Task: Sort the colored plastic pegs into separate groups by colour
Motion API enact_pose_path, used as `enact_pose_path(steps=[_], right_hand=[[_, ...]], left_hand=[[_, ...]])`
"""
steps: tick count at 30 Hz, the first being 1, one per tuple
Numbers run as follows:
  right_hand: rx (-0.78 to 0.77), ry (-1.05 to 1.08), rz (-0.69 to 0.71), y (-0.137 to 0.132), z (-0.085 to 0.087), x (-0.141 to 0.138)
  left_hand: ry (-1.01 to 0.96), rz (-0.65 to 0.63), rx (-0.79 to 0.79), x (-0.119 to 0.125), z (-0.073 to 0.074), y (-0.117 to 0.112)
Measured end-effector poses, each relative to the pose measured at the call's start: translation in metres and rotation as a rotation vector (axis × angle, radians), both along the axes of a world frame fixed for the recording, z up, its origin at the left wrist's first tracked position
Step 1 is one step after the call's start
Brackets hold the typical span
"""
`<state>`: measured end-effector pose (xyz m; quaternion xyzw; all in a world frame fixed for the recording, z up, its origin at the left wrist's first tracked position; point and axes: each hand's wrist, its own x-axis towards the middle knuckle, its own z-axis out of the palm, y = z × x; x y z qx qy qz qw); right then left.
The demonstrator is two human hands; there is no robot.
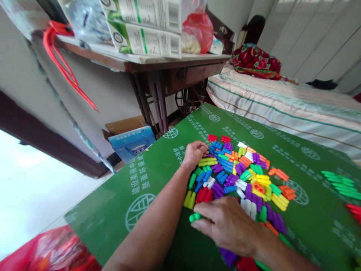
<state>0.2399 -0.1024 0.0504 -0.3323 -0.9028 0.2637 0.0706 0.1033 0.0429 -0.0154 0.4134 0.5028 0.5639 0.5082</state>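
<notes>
Ideally, pinch lightly: the right hand grasps a green piece at the near-left edge of the coloured pieces on the bench; whether the left hand's fingers, farther off, hold any, I cannot tell.

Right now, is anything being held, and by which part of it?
The right hand grips a green piece behind its exposed rounded ends; whether the left hand holds anything cannot be told.
</notes>
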Motion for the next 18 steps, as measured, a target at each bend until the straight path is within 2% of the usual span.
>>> enact_pose_path(steps=[4,6,8,11,14,18], right_hand=[[-0.553,0.335,-0.386,0.023,-0.001,0.036],[-0.655,0.418,-0.536,0.032,-0.004,0.055],[-0.562,0.43,-0.618,0.039,-0.008,0.073],[-0.138,0.296,-0.656,0.046,-0.014,0.094],[0.223,0.025,-0.635,0.049,-0.018,0.106],[0.36,-0.162,-0.618,0.049,-0.018,0.118]], left_hand=[[0.015,0.001,0.008,-0.001,0.002,-0.001],[0.021,-0.003,0.014,-0.002,0.004,-0.001],[0.037,-0.004,0.016,-0.003,0.007,0.0],[0.066,0.002,0.013,-0.005,0.011,0.002],[0.103,0.016,-0.019,-0.007,0.015,0.006],[0.136,0.021,-0.054,-0.007,0.02,0.009]])
